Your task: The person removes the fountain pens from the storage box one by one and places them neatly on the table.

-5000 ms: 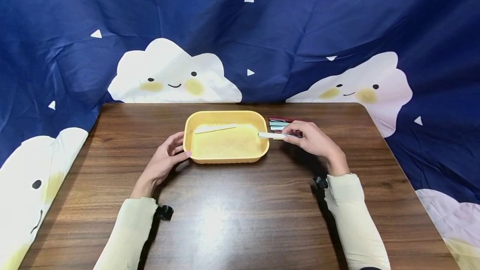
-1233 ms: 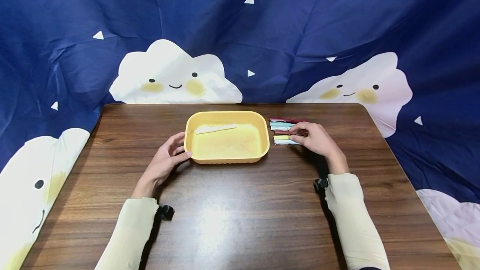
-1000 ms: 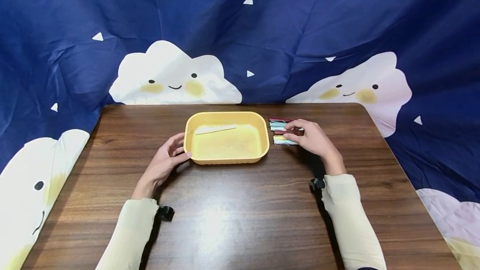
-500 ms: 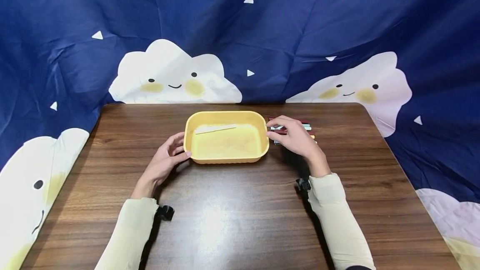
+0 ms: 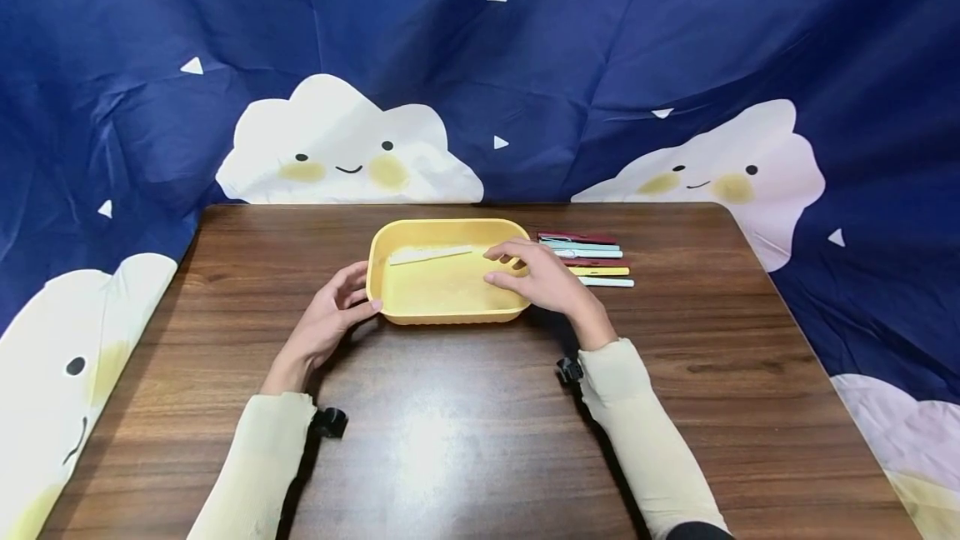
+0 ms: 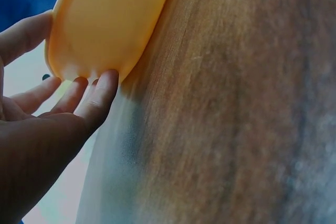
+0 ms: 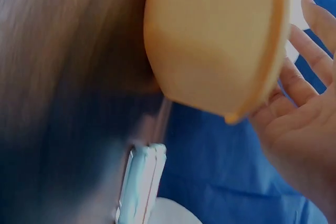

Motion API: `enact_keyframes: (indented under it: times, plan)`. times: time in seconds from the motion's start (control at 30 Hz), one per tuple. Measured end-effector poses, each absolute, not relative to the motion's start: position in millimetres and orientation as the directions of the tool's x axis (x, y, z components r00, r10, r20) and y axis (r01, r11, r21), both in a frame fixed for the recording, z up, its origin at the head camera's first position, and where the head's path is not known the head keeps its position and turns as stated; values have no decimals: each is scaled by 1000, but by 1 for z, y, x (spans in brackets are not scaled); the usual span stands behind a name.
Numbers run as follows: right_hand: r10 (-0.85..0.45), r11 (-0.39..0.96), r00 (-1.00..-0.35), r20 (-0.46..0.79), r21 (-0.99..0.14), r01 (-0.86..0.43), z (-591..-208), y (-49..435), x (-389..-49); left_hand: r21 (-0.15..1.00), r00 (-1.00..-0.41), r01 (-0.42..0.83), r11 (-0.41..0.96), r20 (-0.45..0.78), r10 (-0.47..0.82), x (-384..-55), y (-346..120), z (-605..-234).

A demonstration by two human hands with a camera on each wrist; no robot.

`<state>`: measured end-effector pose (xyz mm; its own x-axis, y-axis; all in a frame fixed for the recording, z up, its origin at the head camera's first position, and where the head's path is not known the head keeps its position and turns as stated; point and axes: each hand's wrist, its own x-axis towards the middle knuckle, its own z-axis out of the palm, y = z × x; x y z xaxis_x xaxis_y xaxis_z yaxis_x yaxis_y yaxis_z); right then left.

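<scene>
My left hand holds the left end of a yellow plastic box, thumb at the front corner and fingers along the end wall. In the left wrist view the fingertips touch the box's outside. Inside the box, toward the back left, lies a white pen. Over the box's right end reaches my right hand, fingers apart and nothing in them. The right wrist view shows that hand beside the box's rim.
Right of the box several capped pens lie side by side: a dark red pen at the back, light blue ones, a yellow pen and a white pen in front. A blue cloud-print curtain hangs behind the wooden table.
Five seconds ago my right hand held a pale pen by the box's right rim. That pen lies at the row's front now, and the hand has moved left over the box. My left hand stays put.
</scene>
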<state>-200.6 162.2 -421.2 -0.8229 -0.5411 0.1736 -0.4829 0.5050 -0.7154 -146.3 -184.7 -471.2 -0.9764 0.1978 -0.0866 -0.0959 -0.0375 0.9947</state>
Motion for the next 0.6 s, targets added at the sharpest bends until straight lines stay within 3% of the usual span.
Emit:
enact_keyframes:
  times: [0.6]
  plan:
    - [-525,548,-840,135,-701,-455,-432,125,-216,995,-974,-95,-29,-87,208,-147,-186,-470]
